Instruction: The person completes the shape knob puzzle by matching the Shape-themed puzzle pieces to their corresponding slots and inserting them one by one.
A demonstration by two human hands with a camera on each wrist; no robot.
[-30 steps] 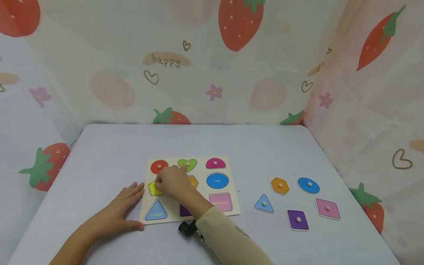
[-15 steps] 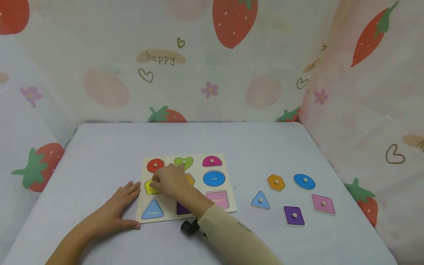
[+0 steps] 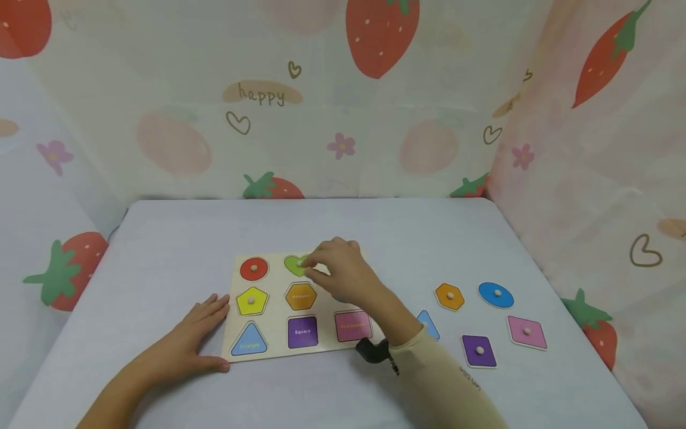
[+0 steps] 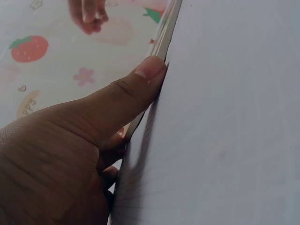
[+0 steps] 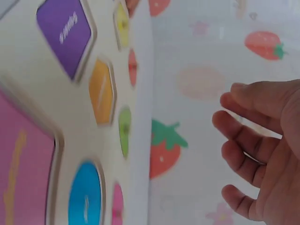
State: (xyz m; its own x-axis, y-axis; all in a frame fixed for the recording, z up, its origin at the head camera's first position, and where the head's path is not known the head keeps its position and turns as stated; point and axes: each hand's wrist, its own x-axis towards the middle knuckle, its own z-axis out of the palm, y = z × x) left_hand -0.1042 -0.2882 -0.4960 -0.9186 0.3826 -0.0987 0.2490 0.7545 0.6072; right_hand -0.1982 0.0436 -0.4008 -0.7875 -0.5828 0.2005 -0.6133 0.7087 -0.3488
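A cream shape puzzle board [image 3: 276, 333] lies flat on the table. My left hand [image 3: 195, 341] rests at its left edge, thumb and fingers extended along the side. Above the board's right part hovers my right hand [image 3: 345, 275], fingers loosely bent and holding nothing. Knobbed pieces sit in the board: a red circle [image 3: 254, 269], a green heart [image 3: 293, 266], a yellow pentagon [image 3: 252, 301]. The right hand hides the magenta semicircle [image 5: 117, 204] in the head view. Bare recesses show for triangle [image 3: 249, 339], hexagon [image 3: 301, 296], square [image 3: 302, 332], rectangle [image 3: 352, 326] and oval [image 5: 86, 197].
Right of the board lie loose knobbed pieces: an orange hexagon [image 3: 449, 298], a blue oval [image 3: 495, 295], a pink rectangle [image 3: 527, 332], a purple square [image 3: 479, 351] and a blue triangle [image 3: 431, 330], partly behind the right sleeve [image 3: 445, 381]. Strawberry-print sheets [image 3: 375, 119] surround the table.
My right hand has let go of the yellow pentagon's knob and moved right, lifting off the board. The pentagon stays in its recess. My left hand holds its place.
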